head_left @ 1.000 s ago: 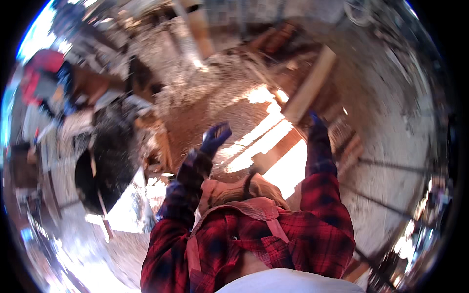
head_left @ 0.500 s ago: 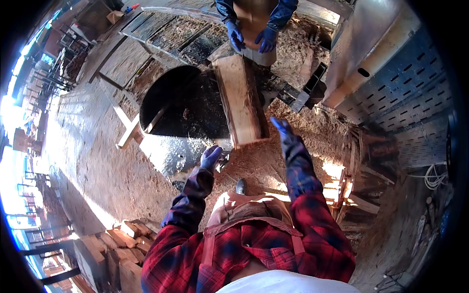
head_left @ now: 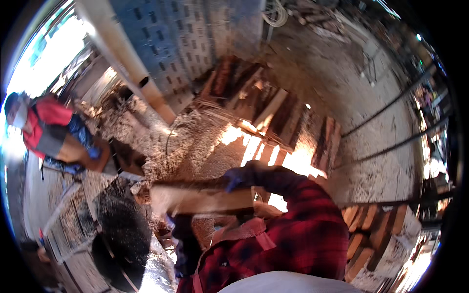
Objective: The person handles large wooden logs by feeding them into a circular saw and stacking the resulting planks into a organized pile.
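A thick bark-edged wooden slab (head_left: 207,200) lies across the front of my body, its sawn face pale and its far edge dark. My gloved right hand (head_left: 233,178) grips it along the far edge, with the arm bent around its right end. On the near side, toward the slab's left end, is my gloved left hand (head_left: 171,220), closed against the wood. Motion smears both hands, and the slab hides part of the left fingers.
At the left stands a black round-topped machine part (head_left: 119,234); beyond it a co-worker (head_left: 61,132) in red and blue gloves. Bark slabs (head_left: 273,115) lie on the floor ahead, past sawdust (head_left: 195,141). Cut timber (head_left: 373,229) is stacked at right. A slotted metal panel (head_left: 181,44) rises behind.
My two hands, apart and holding nothing before, now grip the slab, which has come off the machine. The view has swung right, putting the machine and co-worker at the left.
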Demonstrator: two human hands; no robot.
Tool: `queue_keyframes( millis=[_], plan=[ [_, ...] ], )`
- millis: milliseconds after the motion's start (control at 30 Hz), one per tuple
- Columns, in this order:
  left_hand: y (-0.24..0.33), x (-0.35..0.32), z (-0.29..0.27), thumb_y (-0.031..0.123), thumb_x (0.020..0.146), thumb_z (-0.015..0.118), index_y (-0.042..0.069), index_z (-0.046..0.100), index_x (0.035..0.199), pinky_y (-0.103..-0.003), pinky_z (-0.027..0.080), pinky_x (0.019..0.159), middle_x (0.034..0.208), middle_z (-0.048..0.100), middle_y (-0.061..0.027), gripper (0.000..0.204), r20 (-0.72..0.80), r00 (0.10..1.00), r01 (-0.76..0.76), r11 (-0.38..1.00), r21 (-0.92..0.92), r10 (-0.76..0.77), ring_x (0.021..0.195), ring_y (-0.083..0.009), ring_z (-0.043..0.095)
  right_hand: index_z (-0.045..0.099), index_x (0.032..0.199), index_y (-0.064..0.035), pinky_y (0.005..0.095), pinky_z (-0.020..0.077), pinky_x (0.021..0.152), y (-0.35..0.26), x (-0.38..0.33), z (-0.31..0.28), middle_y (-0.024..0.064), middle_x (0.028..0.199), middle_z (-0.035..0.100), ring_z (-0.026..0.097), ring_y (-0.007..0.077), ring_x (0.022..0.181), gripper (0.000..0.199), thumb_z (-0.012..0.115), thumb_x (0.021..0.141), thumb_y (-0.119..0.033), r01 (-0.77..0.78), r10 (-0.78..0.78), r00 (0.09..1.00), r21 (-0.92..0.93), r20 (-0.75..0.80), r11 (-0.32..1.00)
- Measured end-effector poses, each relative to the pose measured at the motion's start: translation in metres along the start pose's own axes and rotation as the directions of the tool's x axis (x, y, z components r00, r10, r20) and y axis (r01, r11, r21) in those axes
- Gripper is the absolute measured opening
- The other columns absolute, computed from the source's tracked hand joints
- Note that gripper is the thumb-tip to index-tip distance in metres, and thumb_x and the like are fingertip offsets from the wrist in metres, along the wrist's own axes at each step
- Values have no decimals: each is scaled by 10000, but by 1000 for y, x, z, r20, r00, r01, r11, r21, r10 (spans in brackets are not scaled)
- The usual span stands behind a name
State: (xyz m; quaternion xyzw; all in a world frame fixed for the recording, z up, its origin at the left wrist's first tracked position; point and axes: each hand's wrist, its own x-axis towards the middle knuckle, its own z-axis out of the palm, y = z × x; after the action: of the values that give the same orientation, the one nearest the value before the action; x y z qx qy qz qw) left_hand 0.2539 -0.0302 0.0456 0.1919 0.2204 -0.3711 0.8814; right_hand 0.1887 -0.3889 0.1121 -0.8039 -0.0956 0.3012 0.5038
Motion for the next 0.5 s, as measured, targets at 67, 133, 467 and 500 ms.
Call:
queue_keyframes(
  millis=[67,133,467,500],
  plan=[
    [-56,59,70,468,886,412,74,493,1234,-433,381,961,1214,526,-116,532,116,993,18,1000,26,-21,1107,-265,490,565,1172,-34,318,462,797,13,-113,1,37,987,645,571,138,901,486,698,776,-281,150,-68,967,334,-246,931],
    [-120,111,175,415,924,389,80,536,1166,-397,436,885,1113,573,-98,439,232,972,-40,940,338,-42,1015,-241,536,579,1154,-41,295,472,787,86,-173,16,30,1012,637,564,119,920,453,735,750,-174,-76,241,777,292,-582,953],
    [-273,173,293,137,853,642,-15,535,1192,-286,441,911,1131,584,-87,387,381,896,-288,353,890,-229,1053,-165,544,594,1120,-60,277,463,688,246,-372,-12,23,928,628,569,131,823,348,674,800,-169,468,578,-74,484,-812,740],
    [-261,173,263,130,849,645,-31,552,1161,-283,463,870,1121,591,-88,363,475,854,-474,63,879,-209,1014,-162,555,535,1216,-79,307,469,751,275,-380,-9,78,981,625,580,175,860,393,625,844,-165,541,821,-293,623,-490,565]
  ],
)
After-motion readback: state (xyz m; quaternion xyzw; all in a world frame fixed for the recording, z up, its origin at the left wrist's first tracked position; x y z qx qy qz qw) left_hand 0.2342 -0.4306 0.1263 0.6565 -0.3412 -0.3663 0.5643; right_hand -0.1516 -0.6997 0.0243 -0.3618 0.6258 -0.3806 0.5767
